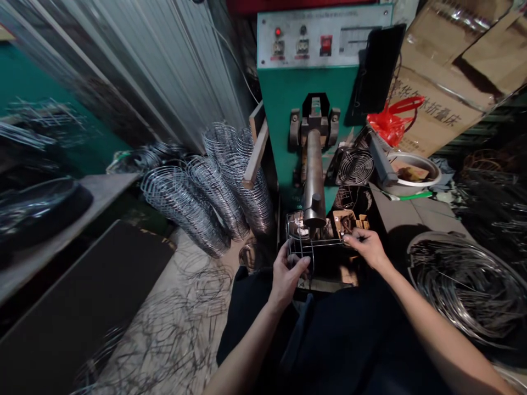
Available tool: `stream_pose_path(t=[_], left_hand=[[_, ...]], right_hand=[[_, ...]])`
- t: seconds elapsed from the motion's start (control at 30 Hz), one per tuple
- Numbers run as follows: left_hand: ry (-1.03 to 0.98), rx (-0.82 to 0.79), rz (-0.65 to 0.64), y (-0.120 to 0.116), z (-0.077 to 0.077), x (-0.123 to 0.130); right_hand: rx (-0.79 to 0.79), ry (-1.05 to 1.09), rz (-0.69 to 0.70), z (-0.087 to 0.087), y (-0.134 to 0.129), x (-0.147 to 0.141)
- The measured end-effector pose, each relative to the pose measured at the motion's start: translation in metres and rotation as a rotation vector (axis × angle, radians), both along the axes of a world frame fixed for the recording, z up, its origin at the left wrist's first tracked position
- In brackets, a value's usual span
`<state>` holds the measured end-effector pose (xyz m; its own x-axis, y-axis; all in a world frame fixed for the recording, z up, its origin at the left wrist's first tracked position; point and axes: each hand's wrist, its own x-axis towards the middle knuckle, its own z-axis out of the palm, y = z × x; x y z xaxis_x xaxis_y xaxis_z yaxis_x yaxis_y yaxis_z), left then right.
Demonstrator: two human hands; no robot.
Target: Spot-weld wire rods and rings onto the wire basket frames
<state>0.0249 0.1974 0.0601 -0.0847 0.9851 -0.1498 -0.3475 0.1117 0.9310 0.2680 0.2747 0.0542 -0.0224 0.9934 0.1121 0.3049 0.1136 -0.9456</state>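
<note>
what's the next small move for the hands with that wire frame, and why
Probably keep the wire frame level and adjust it slightly against the metal cylinder: the left hand holds one end, the right hand the other, and the frame appears close to the cylinder's near end.

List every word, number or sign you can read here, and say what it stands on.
"折叠床": on the cardboard box; the characters before it are only partly clear.
Heading and small labels on the control panel: too small and blurred to read.
</note>
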Motion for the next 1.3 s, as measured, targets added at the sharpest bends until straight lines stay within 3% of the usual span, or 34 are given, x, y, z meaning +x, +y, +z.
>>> stream_pose_path(t=[0.43,0.77,0.83,0.9,1.0,1.1,1.2,1.3], left_hand=[[-0.020,-0.016,-0.001,0.011,0.003,0.002],[0.061,-0.002,-0.006,0.011,0.004,-0.002],[0.094,-0.004,-0.005,0.011,0.004,-0.003],[0.124,-0.010,-0.009,0.011,0.004,-0.004],[0.159,-0.025,-0.003,0.012,0.002,-0.005],[0.163,-0.035,0.019,0.016,-0.003,-0.005],[0.173,-0.050,0.040,0.018,-0.007,-0.002],[0.186,-0.042,0.050,0.017,-0.006,0.000]], right_hand=[[-0.003,-0.057,-0.014,0.013,0.009,0.001],[0.110,-0.046,-0.012,-0.003,0.012,0.007],[0.166,-0.093,-0.077,-0.010,0.009,0.029],[0.153,-0.306,-0.218,-0.021,-0.001,0.070],[-0.186,-0.809,-0.449,-0.048,-0.039,0.151],[-0.569,-1.004,-0.538,-0.078,-0.096,0.213],[-0.742,-1.029,-0.516,-0.107,-0.139,0.235],[-0.771,-1.052,-0.477,-0.125,-0.152,0.235]])
